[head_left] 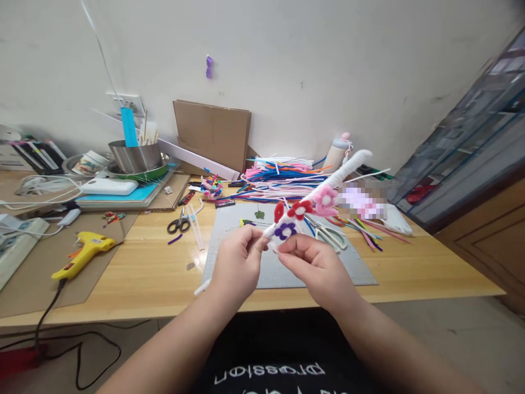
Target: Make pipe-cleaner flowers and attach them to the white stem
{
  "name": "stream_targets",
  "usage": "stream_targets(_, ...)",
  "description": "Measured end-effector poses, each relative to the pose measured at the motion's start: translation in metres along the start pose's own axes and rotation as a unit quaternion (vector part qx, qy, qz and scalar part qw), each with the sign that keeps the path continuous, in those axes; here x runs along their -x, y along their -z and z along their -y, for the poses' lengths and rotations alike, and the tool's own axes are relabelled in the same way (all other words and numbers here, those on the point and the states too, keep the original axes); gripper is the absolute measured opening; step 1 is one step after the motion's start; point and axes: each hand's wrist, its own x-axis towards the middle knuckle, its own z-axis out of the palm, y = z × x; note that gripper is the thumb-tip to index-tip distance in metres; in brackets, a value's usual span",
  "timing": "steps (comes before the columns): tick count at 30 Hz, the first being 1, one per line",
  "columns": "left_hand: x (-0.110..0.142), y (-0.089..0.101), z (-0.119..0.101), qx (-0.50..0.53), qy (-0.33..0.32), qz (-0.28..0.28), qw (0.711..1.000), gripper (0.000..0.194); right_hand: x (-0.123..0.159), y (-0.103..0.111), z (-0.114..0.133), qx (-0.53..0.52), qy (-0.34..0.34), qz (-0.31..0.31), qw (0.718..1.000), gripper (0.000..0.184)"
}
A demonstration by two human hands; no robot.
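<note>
A white fuzzy headband (346,168) is held up above the grey cutting mat (348,273), one end pointing to the upper right. My left hand (240,257) is closed on the band, thumb and fingers pinching it; the other white end shows below that hand. Along the band sit a pink pipe-cleaner flower (325,201), a red flower (301,210) and a smaller red piece (279,212). My right hand (318,265) pinches the lower edge of a purple flower (285,231) against or close beside the band; whether it is attached cannot be seen.
A yellow glue gun (86,251) lies at left on a board. Black scissors (179,221) and light-handled scissors (330,235) flank the mat. Bundled pipe cleaners (279,178), cardboard (213,134) and a bottle (338,153) stand or lie at the back; a metal pot (135,157) is back left.
</note>
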Motion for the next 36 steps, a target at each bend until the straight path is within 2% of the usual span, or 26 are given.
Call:
stream_targets(5,-0.005,0.002,-0.007,0.067,0.065,0.070,0.993,0.012,0.002,-0.001,-0.006,-0.077,0.021,-0.023,0.997,0.008)
stream_targets(9,-0.003,-0.003,-0.010,0.106,0.113,0.056,0.986,0.014,0.004,-0.002,-0.010,-0.066,0.031,-0.038,0.997,0.009)
stream_targets(13,-0.002,-0.006,-0.008,0.109,0.115,0.024,0.987,0.017,0.005,-0.002,-0.012,-0.003,0.034,-0.036,0.999,0.010)
stream_targets(16,-0.003,-0.005,-0.007,0.186,0.145,0.028,0.971,0.016,0.004,-0.001,-0.014,0.046,0.033,-0.032,0.998,0.011)
stream_targets(18,-0.004,-0.005,-0.007,0.254,0.162,0.043,0.953,0.018,0.003,-0.001,-0.013,0.039,0.031,-0.028,0.998,0.014)
stream_targets(21,-0.003,-0.008,-0.007,0.324,0.163,0.057,0.930,0.020,-0.002,-0.001,-0.012,-0.023,0.018,-0.029,0.999,0.018)
stream_targets(24,-0.003,-0.012,-0.007,0.334,0.154,0.040,0.929,0.021,-0.010,0.000,-0.009,-0.052,0.014,-0.050,0.997,0.025)
stream_targets(26,-0.003,-0.015,-0.007,0.327,0.144,0.012,0.934,0.021,-0.015,0.001,-0.007,-0.023,0.009,-0.045,0.999,0.026)
stream_targets(30,-0.006,-0.020,-0.007,0.327,0.136,-0.035,0.934,0.022,-0.022,0.005,-0.001,0.041,-0.005,0.021,0.999,0.024)
stream_targets(32,-0.007,-0.021,-0.006,0.329,0.141,-0.034,0.933,0.022,-0.024,0.007,0.000,0.061,0.010,0.041,0.997,0.023)
stream_targets(36,-0.008,-0.021,-0.001,0.324,0.140,-0.016,0.935,0.021,-0.025,0.012,0.000,0.123,0.048,0.038,0.991,0.019)
